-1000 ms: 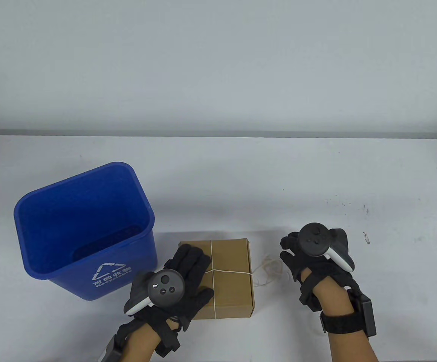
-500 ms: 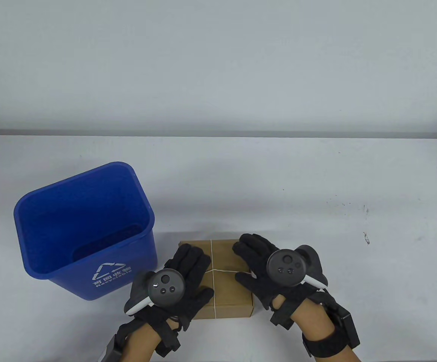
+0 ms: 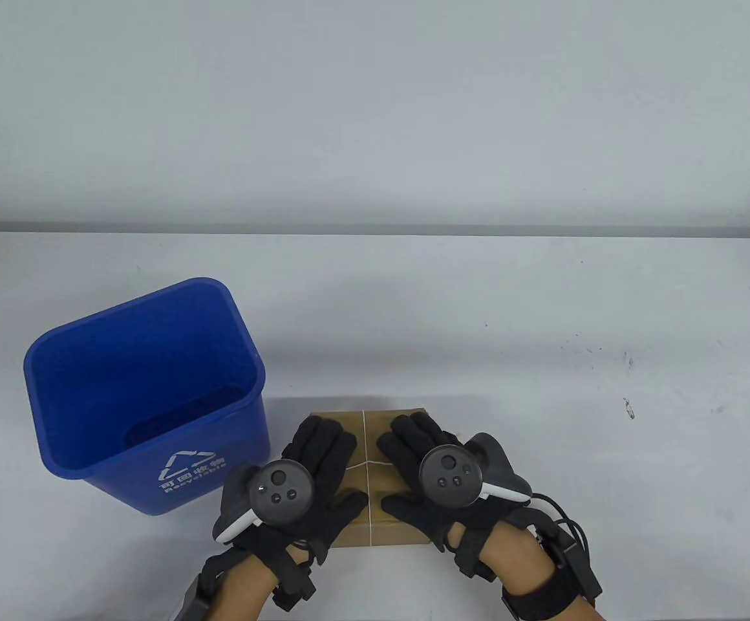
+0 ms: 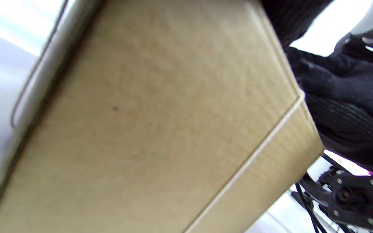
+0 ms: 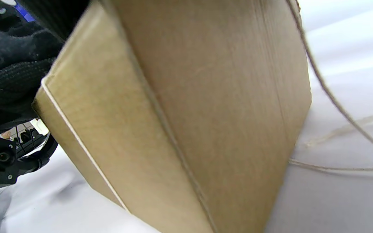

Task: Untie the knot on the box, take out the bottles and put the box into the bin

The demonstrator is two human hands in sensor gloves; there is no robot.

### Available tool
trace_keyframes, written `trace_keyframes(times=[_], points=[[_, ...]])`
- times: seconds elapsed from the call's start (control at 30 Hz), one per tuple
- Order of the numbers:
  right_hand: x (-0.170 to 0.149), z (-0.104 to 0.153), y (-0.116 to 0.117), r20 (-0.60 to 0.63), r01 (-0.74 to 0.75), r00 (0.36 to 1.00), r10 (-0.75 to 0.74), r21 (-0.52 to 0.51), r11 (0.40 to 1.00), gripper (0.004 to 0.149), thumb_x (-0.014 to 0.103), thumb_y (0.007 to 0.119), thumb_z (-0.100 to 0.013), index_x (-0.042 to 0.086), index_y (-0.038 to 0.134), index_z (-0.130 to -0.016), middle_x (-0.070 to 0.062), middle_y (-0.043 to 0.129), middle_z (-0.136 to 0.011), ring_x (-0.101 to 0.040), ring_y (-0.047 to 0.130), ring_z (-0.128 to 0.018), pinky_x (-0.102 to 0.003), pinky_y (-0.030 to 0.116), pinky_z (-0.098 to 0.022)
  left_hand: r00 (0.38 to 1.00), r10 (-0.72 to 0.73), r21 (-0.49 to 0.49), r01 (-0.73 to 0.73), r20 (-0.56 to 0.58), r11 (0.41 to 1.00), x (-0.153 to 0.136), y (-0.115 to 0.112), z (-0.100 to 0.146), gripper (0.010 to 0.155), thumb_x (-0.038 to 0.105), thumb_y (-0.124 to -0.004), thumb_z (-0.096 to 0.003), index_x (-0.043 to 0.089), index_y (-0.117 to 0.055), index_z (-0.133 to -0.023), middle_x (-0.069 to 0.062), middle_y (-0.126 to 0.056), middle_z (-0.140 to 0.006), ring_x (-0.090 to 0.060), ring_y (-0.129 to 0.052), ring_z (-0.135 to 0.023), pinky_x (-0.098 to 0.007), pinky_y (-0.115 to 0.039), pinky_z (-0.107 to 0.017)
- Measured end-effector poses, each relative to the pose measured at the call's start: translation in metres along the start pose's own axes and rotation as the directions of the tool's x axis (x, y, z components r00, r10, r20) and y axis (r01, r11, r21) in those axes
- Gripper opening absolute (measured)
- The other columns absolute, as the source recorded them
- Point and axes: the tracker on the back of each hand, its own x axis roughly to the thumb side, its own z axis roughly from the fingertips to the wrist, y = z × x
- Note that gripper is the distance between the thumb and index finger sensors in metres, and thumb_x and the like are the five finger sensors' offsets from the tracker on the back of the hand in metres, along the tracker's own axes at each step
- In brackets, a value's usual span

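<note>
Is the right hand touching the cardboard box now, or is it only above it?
Touching. In the table view the right hand lies flat on the cardboard box, fingers spread over its top, beside the string.

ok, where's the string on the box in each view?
Table view: string crosses the box lid between the left hand and right hand.
Left wrist view: pale line along the box edge, right of centre.
Right wrist view: thin line down the left face; loose lengths on the table at right.
Shared landmark: the box.

Blue bin (image 3: 149, 414) front — white recycling symbol, Chinese characters, "Recyclable".
</note>
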Motion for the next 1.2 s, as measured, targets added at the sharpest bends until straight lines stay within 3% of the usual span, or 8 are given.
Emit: trace_keyframes(times=[0.23,0.4,0.57,0.67,0.77,0.93,1.07,1.2], points=[[0.000,0.000,-0.001,-0.005,0.007,1.000,-0.007,0.006,1.000,0.079,0.051,0.064,-0.050,0.010,0.029,-0.108,-0.018,0.012,-0.112,-0.052,0.011,-0.099,-0.074,0.032,-0.064,0.994,0.035,0.035,-0.031,-0.100,0.999,-0.004,0.004,0.005,0.090,0.052,-0.072,-0.0511,0.012,-0.022,-0.114,-0.017,-0.012,-0.116,-0.055,-0.020,-0.109,-0.072,-0.039,-0.073],[0.000,0.000,-0.001,-0.006,0.014,1.000,-0.014,0.008,1.000,0.079,0.051,0.064,-0.050,0.011,0.029,-0.108,-0.018,0.012,-0.112,-0.051,0.011,-0.099,-0.073,0.033,-0.064,0.976,0.104,0.047,-0.096,-0.189,0.994,-0.012,0.005,0.008,0.096,0.054,-0.072,-0.0509,0.006,-0.016,-0.112,-0.030,-0.015,-0.111,-0.058,-0.050,-0.104,-0.067,-0.057,-0.070],[0.001,-0.001,-0.001,-0.007,0.015,1.000,-0.015,0.005,1.000,0.079,0.051,0.063,-0.051,0.010,0.029,-0.108,-0.018,0.012,-0.111,-0.051,0.011,-0.099,-0.073,0.033,-0.064,0.943,0.181,0.058,-0.171,-0.280,0.984,-0.024,0.004,0.010,0.095,0.056,-0.069,-0.0511,0.000,-0.018,-0.109,-0.035,-0.042,-0.108,-0.058,-0.074,-0.091,-0.064,-0.071,-0.061],[0.001,-0.001,-0.001,-0.007,0.015,1.000,-0.015,0.003,1.000,0.079,0.051,0.063,-0.050,0.010,0.029,-0.108,-0.018,0.012,-0.111,-0.052,0.010,-0.099,-0.073,0.033,-0.064,0.919,0.200,0.060,-0.191,-0.341,0.980,-0.030,0.006,0.013,0.091,0.058,-0.065,-0.0512,-0.007,-0.035,-0.108,-0.033,-0.059,-0.103,-0.054,-0.086,-0.082,-0.061,-0.077,-0.056],[0.002,-0.001,-0.001,-0.007,0.013,1.000,-0.013,0.000,1.000,0.079,0.051,0.063,-0.050,0.010,0.029,-0.108,-0.018,0.012,-0.111,-0.052,0.010,-0.099,-0.073,0.033,-0.064,0.895,0.209,0.047,-0.208,-0.394,0.977,-0.039,0.008,0.017,0.084,0.060,-0.061,-0.0518,-0.005,-0.053,-0.104,-0.027,-0.073,-0.098,-0.051,-0.091,-0.077,-0.059,-0.079,-0.054],[0.002,-0.001,-0.001,-0.005,0.013,1.000,-0.013,0.001,1.000,0.079,0.051,0.064,-0.050,0.010,0.029,-0.108,-0.018,0.012,-0.111,-0.052,0.010,-0.099,-0.073,0.033,-0.064,0.894,0.199,0.084,-0.181,-0.401,0.980,-0.040,0.012,0.020,0.067,0.055,-0.059,-0.0529,0.003,-0.068,-0.096,-0.022,-0.081,-0.093,-0.050,-0.094,-0.072,-0.060,-0.079,-0.053],[0.002,-0.001,-0.001,-0.001,0.014,1.000,-0.014,0.004,1.000,0.079,0.050,0.064,-0.050,0.010,0.029,-0.108,-0.018,0.012,-0.111,-0.051,0.010,-0.099,-0.073,0.033,-0.064,0.899,0.208,0.136,-0.167,-0.386,0.977,-0.039,0.016,0.022,0.057,0.048,-0.062,-0.0530,-0.001,-0.082,-0.075,-0.021,-0.080,-0.095,-0.049,-0.094,-0.074,-0.060,-0.079,-0.054],[0.002,-0.001,-0.001,0.003,0.017,1.000,-0.017,0.004,1.000,0.079,0.050,0.064,-0.050,0.010,0.029,-0.108,-0.017,0.012,-0.111,-0.051,0.010,-0.099,-0.073,0.033,-0.064,0.893,0.221,0.127,-0.186,-0.391,0.974,-0.039,0.018,0.023,0.055,0.045,-0.063,-0.0530,-0.003,-0.083,-0.071,-0.020,-0.081,-0.094,-0.049,-0.094,-0.074,-0.060,-0.079,-0.054]])
